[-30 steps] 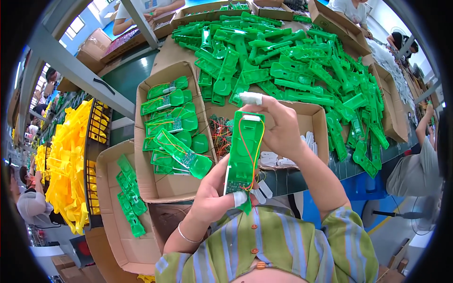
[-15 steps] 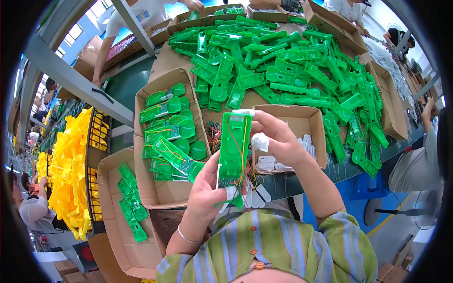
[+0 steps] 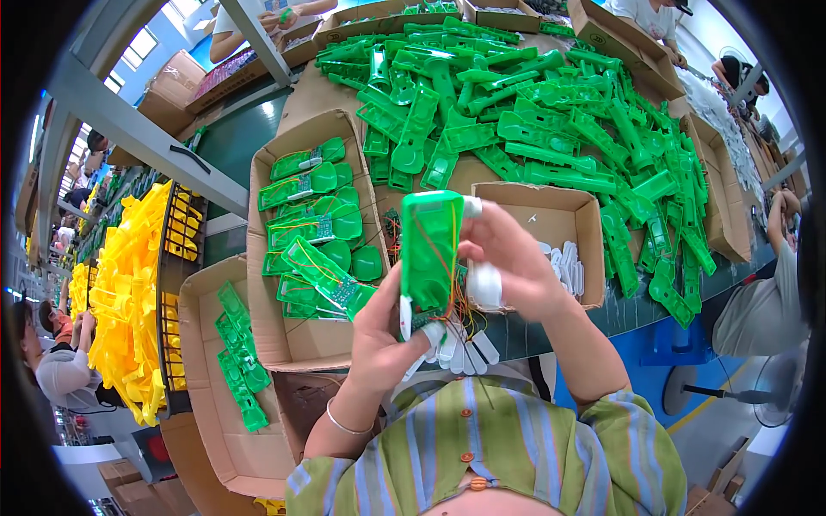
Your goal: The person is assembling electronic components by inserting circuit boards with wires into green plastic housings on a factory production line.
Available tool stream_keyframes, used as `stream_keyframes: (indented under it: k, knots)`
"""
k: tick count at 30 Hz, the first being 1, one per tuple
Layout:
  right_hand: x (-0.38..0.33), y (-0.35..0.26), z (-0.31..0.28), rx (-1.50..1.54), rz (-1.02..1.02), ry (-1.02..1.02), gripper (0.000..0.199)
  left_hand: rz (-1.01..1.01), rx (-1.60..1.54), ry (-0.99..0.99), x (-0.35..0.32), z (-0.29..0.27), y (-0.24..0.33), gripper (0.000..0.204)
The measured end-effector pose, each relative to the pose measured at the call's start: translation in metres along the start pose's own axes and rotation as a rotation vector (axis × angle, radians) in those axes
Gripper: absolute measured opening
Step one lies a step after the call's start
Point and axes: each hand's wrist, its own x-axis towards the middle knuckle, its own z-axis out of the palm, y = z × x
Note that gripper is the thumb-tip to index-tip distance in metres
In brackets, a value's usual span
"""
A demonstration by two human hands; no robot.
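Note:
My left hand [image 3: 385,331] grips the lower end of a green plastic housing [image 3: 430,236], held upright over the table edge. Red and yellow wires run along its hollow, down to a small circuit board [image 3: 428,316] at the bottom. A narrow white piece [image 3: 405,318] shows at its lower left edge. At the housing's right side is my right hand [image 3: 516,267], fingers apart, with white wraps on index finger and thumb. Its index fingertip meets the upper right corner; the thumb is smeared by motion. Below hang loose wires beside several white strips [image 3: 465,353].
Left of my hands, a cardboard box [image 3: 292,348] holds wired green housings; a lower box [image 3: 232,439] holds more green parts. A large heap of green housings [image 3: 533,129] covers the far table. A box [image 3: 585,224] contains white strips. Yellow parts [image 3: 133,301] fill a rack.
The housing has tilted, and its wired hollow faces me less squarely. My right thumb has shifted slightly right and down. At the far left, another person's arms have moved back from the table.

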Motion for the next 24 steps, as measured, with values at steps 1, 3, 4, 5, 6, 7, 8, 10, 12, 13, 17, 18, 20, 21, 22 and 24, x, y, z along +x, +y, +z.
stream_keyframes:
  k: [1, 3, 4, 5, 6, 7, 8, 10, 12, 13, 17, 18, 20, 21, 22, 24]
  knots:
    - [-0.004, -0.007, 0.007, -0.089, -0.135, -0.081, 0.064, 0.139, 0.188, 0.007, 0.000, -0.003, -0.003, 0.065]
    - [-0.014, -0.017, 0.022, -0.444, -0.136, -0.115, 0.073, 0.229, 0.243, 0.025, -0.004, -0.005, -0.006, 0.060]
    - [-0.016, -0.016, 0.032, -0.531, -0.116, -0.090, 0.070, 0.321, 0.302, 0.045, -0.007, -0.007, -0.007, 0.056]
    - [-0.017, -0.012, 0.034, -0.536, -0.113, -0.084, 0.070, 0.412, 0.373, 0.015, -0.007, -0.009, -0.009, 0.049]
    - [-0.018, -0.006, 0.034, -0.630, -0.231, -0.041, 0.067, 0.411, 0.368, 0.010, -0.007, -0.007, -0.009, 0.049]
    - [-0.019, -0.002, 0.033, -0.723, -0.348, 0.002, 0.064, 0.412, 0.398, 0.042, -0.008, -0.003, -0.007, 0.048]
    - [-0.018, 0.001, 0.035, -0.721, -0.347, 0.000, 0.064, 0.412, 0.433, 0.082, -0.010, -0.002, -0.007, 0.048]
    - [-0.017, 0.004, 0.037, -0.716, -0.366, 0.067, 0.056, 0.505, 0.483, 0.068, -0.005, -0.003, -0.006, 0.047]
    - [-0.015, 0.003, 0.037, -0.729, -0.369, 0.069, 0.055, 0.536, 0.607, 0.056, -0.004, -0.002, -0.002, 0.047]
    - [-0.014, 0.002, 0.038, -0.740, -0.374, 0.071, 0.053, 0.537, 0.604, 0.055, -0.003, -0.002, -0.003, 0.047]
    - [-0.012, -0.002, 0.042, -0.718, -0.397, 0.080, 0.054, 0.466, 0.550, 0.076, -0.009, -0.003, -0.005, 0.048]
    - [-0.013, -0.002, 0.042, -0.723, -0.336, 0.087, 0.052, 0.440, 0.526, 0.086, -0.010, -0.003, -0.006, 0.048]
    - [-0.013, -0.001, 0.042, -0.737, -0.287, 0.100, 0.050, 0.429, 0.442, 0.055, -0.010, -0.002, -0.008, 0.052]
    - [-0.013, 0.000, 0.042, -0.718, -0.206, 0.108, 0.047, 0.349, 0.386, 0.093, -0.010, 0.000, -0.009, 0.054]
    - [-0.011, 0.000, 0.041, -0.697, -0.127, 0.116, 0.043, 0.269, 0.330, 0.131, -0.009, 0.002, -0.009, 0.057]
    - [-0.008, -0.005, 0.034, -0.697, 0.031, 0.039, 0.042, 0.213, 0.305, 0.130, -0.008, 0.007, 0.001, 0.061]
